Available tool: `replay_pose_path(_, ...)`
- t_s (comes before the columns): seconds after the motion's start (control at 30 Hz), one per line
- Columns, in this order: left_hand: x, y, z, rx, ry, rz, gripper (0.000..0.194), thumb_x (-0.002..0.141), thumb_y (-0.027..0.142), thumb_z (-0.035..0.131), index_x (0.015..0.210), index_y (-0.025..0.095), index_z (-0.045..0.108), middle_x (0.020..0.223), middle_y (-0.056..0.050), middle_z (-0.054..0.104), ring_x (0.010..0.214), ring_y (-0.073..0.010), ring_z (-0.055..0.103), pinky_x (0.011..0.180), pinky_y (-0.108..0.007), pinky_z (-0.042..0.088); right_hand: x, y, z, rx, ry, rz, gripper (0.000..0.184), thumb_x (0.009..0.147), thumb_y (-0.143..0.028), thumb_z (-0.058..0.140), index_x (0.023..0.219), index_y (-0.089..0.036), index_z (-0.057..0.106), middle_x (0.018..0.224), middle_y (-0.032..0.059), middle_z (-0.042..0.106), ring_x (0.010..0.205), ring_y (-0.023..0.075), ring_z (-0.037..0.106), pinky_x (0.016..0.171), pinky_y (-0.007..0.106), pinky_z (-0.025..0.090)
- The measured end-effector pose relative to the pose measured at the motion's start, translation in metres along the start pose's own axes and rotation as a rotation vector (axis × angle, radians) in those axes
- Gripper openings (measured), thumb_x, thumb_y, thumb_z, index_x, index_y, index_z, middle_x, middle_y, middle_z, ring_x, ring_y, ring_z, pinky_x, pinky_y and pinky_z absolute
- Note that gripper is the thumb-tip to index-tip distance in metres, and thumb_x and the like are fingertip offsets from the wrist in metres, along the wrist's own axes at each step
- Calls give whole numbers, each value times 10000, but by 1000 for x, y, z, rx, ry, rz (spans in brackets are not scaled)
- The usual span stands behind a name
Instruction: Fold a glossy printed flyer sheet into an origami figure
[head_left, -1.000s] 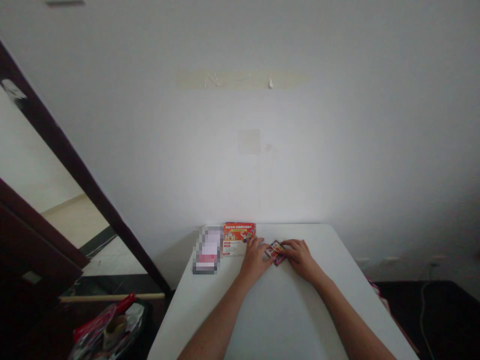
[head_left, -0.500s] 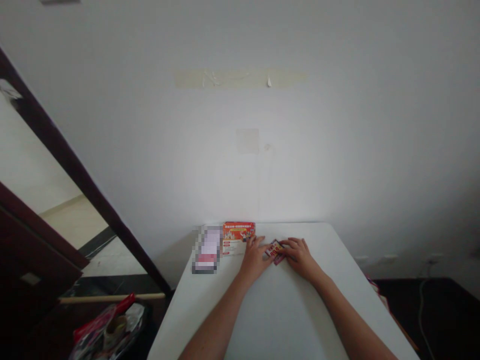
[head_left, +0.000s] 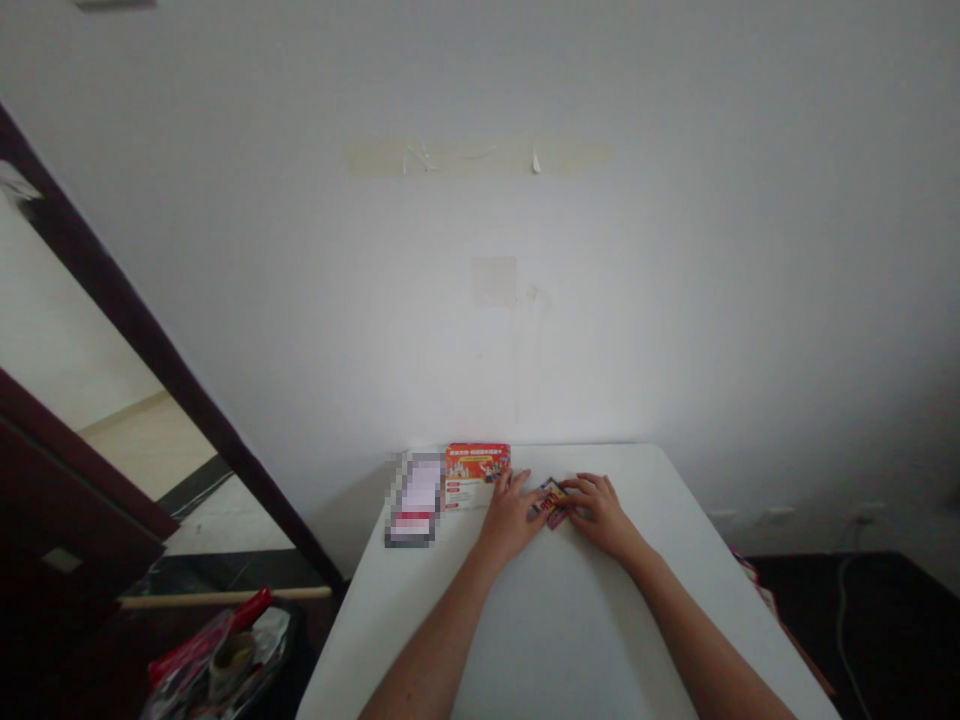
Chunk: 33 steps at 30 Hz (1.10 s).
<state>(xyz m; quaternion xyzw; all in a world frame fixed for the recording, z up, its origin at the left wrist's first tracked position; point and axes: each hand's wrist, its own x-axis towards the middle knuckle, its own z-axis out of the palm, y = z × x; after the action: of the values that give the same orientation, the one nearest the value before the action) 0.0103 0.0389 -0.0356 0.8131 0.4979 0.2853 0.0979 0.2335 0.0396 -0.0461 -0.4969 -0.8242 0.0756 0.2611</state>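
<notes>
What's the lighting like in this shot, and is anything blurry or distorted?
In the head view, the wall is brightest around its middle, darker toward the right; the phone-like object is heavily pixelated; small lettering on the flyer and small printed paper looks too soft to read.

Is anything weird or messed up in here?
Yes, the wall. Above the table runs a yellowish strip with white bits on it, and below it a greyish square patch. Both stand out from the plainer wall around them. Nothing looks spilled around the small printed paper.

The leaflet (head_left: 466, 488) lies left of the card (head_left: 553, 498).
</notes>
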Motion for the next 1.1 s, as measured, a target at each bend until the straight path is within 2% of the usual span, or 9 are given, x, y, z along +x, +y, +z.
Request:
replay_pose_path(0.13, 0, 2, 0, 11, 18, -6, 370, 823, 482, 683, 1152, 318, 723, 1403, -48, 551, 1377, -324, 342, 1158, -544, 323, 1, 5, 6, 5, 76, -11, 228, 863, -303, 606, 1043, -344, 740, 1248, 37, 659, 1238, 287, 492, 1074, 557, 364)
replay_pose_path(0.27, 1, 4, 1, 31, 35, 7, 433, 767, 538, 727, 1139, 316, 724, 1389, -53, 569, 1365, -333, 354, 1165, -546, 303, 1, 9, 11, 7, 137, 6, 194, 844, -312, 634, 1003, -295, 744, 1232, 64, 651, 1251, 290, 478, 1041, 497, 411)
replay_pose_path(0.47, 1, 5, -2, 58, 17, 9, 487, 783, 576, 690, 1219, 359, 686, 1447, -54, 523, 1384, -354, 338, 1159, -587, 270, 1, 12, 15, 13, 175, 5, 231, 851, -341, 632, 1052, -278, 728, 1216, 79, 652, 1227, 285, 502, 1027, 478, 428)
replay_pose_path(0.57, 3, 6, -5, 85, 3, 15, 507, 772, 598, 689, 1241, 406, 666, 1475, -31, 503, 1401, -384, 312, 1162, -652, 191, 2, 13, 17, 8, 189, 11, 251, 843, -355, 640, 1067, -277, 723, 1206, 79, 656, 1200, 280, 523, 1021, 472, 436)
replay_pose_path(0.77, 7, 6, -3, 127, 10, -27, 361, 840, 547, 632, 1186, 456, 681, 1494, 12, 490, 1421, -388, 290, 1144, -733, 50, 2, 12, 15, 6, 171, 11, 287, 847, -361, 635, 1111, -281, 712, 1210, 80, 654, 1186, 275, 533, 1021, 465, 434)
replay_pose_path(0.93, 8, 8, -3, 124, 41, -40, 421, 772, 537, 716, 1185, 469, 679, 1538, 16, 431, 1428, -421, 264, 1118, -770, -15, 2, 12, 15, 7, 171, 12, 289, 857, -383, 624, 1114, -286, 712, 1214, 79, 650, 1190, 276, 529, 1017, 465, 434)
replay_pose_path(1.1, 10, 6, -6, 134, 21, -54, 476, 745, 586, 721, 1211, 521, 645, 1564, 32, 387, 1456, -434, 209, 1101, -783, -41, 3, 14, 16, 10, 169, 6, 293, 860, -391, 620, 1114, -278, 713, 1205, 81, 653, 1171, 274, 535, 1015, 465, 433)
